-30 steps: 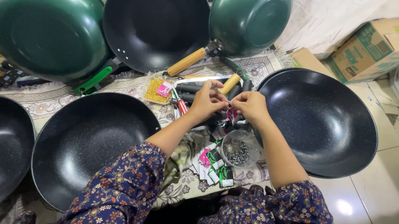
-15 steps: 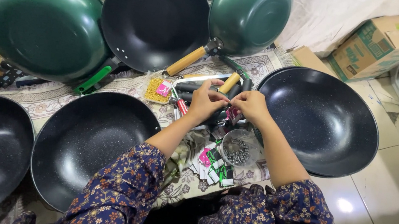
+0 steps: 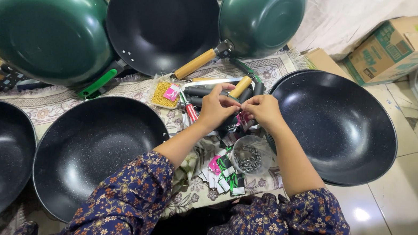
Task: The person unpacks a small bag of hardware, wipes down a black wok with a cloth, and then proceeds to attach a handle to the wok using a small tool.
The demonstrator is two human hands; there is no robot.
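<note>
Nothing has moved: both hands, left (image 3: pixel 216 109) and right (image 3: pixel 262 110), stay together, fingers pinching a small pink piece (image 3: pixel 244 120) above the bowl (image 3: pixel 247 157), between 2 woks.

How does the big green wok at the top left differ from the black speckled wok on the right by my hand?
The big green wok is glossy green inside; the black speckled wok is matte black with pale flecks. The green wok stands tilted against the backdrop, while the black one lies flat, mouth up. The right hand works beside the black wok; the green one is far from both hands. Both are round, deep and empty.
</note>
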